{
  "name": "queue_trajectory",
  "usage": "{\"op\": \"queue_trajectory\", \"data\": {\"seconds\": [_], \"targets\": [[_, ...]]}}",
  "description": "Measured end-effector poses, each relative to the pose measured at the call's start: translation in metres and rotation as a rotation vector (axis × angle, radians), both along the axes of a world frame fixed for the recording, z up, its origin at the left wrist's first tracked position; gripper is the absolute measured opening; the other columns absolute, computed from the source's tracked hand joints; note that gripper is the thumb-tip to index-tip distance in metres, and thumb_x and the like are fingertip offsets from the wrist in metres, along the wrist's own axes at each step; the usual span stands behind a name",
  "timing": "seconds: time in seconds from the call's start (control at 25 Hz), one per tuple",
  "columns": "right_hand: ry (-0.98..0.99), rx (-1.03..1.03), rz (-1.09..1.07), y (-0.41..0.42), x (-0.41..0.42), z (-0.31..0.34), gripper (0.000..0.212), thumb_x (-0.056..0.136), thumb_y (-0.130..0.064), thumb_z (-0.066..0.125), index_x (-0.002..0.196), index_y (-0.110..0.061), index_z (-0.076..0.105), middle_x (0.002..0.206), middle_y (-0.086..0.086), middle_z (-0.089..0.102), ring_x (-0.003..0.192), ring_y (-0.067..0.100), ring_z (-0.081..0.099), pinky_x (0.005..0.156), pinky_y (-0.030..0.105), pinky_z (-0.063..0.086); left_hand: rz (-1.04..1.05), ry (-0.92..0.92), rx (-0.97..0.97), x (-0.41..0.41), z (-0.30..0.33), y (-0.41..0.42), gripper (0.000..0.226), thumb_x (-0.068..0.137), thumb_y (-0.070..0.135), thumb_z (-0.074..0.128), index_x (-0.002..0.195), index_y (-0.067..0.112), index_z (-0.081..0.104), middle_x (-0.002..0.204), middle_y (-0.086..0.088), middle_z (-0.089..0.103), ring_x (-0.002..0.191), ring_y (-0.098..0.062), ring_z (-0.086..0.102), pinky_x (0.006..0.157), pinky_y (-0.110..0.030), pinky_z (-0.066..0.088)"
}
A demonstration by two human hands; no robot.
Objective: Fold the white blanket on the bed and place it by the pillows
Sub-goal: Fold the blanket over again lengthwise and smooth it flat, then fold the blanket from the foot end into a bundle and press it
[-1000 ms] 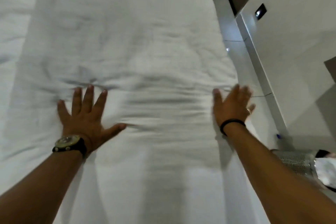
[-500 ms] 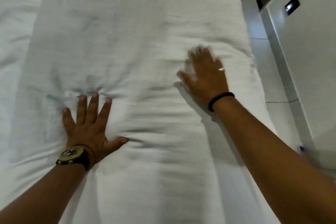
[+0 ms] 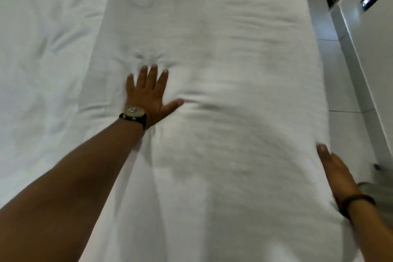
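Our right hand [image 3: 338,174] has slid back from the top of the white blanket [image 3: 223,112] to its side edge, fingers straight. Our left hand [image 3: 148,93] stays flat, pressing down.

One white blanket [image 3: 223,112], two hands (left hand [image 3: 148,95], right hand [image 3: 338,178]), one wristwatch [image 3: 134,112], one wristband [image 3: 357,202].
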State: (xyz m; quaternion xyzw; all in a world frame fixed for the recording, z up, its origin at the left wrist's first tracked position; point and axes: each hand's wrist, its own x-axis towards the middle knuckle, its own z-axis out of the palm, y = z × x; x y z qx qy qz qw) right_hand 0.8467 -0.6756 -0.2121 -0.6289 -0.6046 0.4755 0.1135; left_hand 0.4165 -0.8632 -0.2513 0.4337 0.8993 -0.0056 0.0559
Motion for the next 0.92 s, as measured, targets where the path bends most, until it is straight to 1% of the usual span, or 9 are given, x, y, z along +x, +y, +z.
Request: {"op": "queue_trajectory", "data": {"seconds": [0.08,0.16,0.24,0.32,0.4,0.48,0.6,0.76,0.92], "targets": [[0.043,-0.129,-0.07,-0.055,0.055,-0.004,0.091,0.061,-0.086,0.058,0.133,-0.03,0.051,0.132,-0.005,0.055,0.114,0.016,0.056,0.098,0.034,0.04,0.019,-0.069,0.023,0.013,0.01,-0.039,0.087,0.085,0.079,0.014,0.155,0.028,0.008,0.165,-0.005,0.006,0.151,-0.027,0.003,0.119,-0.054,0.006],[-0.014,-0.202,-0.101,-0.093,0.101,-0.004,0.097,0.057,-0.085,0.062,0.133,-0.026,0.053,0.129,-0.004,0.059,0.113,0.02,0.057,0.099,0.039,0.042,0.093,-0.133,0.021,0.044,0.026,-0.122,0.088,0.084,0.079,0.018,0.154,0.025,0.015,0.164,-0.007,0.014,0.15,-0.029,0.012,0.118,-0.052,0.013],[-0.1,-0.249,-0.107,-0.123,0.137,0.001,0.1,0.054,-0.086,0.062,0.131,-0.023,0.056,0.124,-0.002,0.061,0.11,0.025,0.057,0.099,0.042,0.043,0.292,-0.141,-0.003,0.08,0.041,-0.22,0.097,0.078,0.086,0.03,0.15,0.02,0.025,0.156,-0.014,0.032,0.142,-0.037,0.03,0.111,-0.055,0.028],[-0.092,-0.303,-0.137,-0.151,0.164,0.003,0.091,0.051,-0.083,0.069,0.12,-0.024,0.065,0.116,-0.001,0.068,0.106,0.027,0.064,0.095,0.045,0.049,0.607,-0.212,0.035,0.116,0.058,-0.304,0.105,0.063,0.093,0.045,0.134,0.016,0.043,0.132,-0.021,0.055,0.12,-0.045,0.051,0.096,-0.058,0.045],[-0.059,-0.356,-0.175,-0.172,0.18,0.003,0.077,0.048,-0.076,0.077,0.105,-0.025,0.07,0.106,0.0,0.074,0.097,0.027,0.069,0.086,0.041,0.054,0.82,-0.42,0.139,0.151,0.064,-0.36,0.099,0.053,0.094,0.054,0.111,0.014,0.057,0.11,-0.017,0.065,0.101,-0.041,0.06,0.083,-0.052,0.052],[-0.072,-0.396,-0.171,-0.198,0.19,0.005,0.067,0.049,-0.066,0.082,0.102,-0.025,0.07,0.103,-0.001,0.074,0.096,0.025,0.068,0.082,0.039,0.053,0.854,-0.709,0.227,0.18,0.065,-0.396,0.086,0.049,0.086,0.069,0.096,0.014,0.06,0.095,-0.013,0.069,0.088,-0.034,0.065,0.072,-0.047,0.053],[-0.112,-0.423,-0.166,-0.234,0.2,0.005,0.056,0.048,-0.052,0.087,0.095,-0.028,0.067,0.097,-0.006,0.071,0.091,0.021,0.065,0.067,0.034,0.051,0.834,-1.073,0.331,0.21,0.063,-0.421,0.075,0.053,0.057,0.089,0.115,0.024,0.066,0.104,0.002,0.075,0.097,-0.02,0.07,0.084,-0.041,0.056],[-0.159,-0.313,-0.196,-0.263,0.207,0.002,0.052,0.063,-0.028,0.089,0.106,-0.021,0.061,0.1,0.004,0.066,0.088,0.024,0.062,0.08,0.042,0.053,0.8,-1.075,0.393,0.227,0.051,-0.427,0.059,0.06,0.024,0.091,0.113,0.027,0.066,0.101,0.007,0.074,0.093,-0.015,0.069,0.071,-0.028,0.054],[-0.108,-0.267,-0.263,-0.275,0.229,0.02,0.028,0.077,-0.015,0.077,0.102,-0.015,0.064,0.095,0.008,0.069,0.081,0.024,0.064,0.066,0.031,0.05,1.016,-1.084,0.577,0.247,0.052,-0.456,0.039,0.069,0.026,0.085,0.103,0.02,0.068,0.099,-0.004,0.074,0.09,-0.026,0.07,0.066,-0.035,0.054]]}}
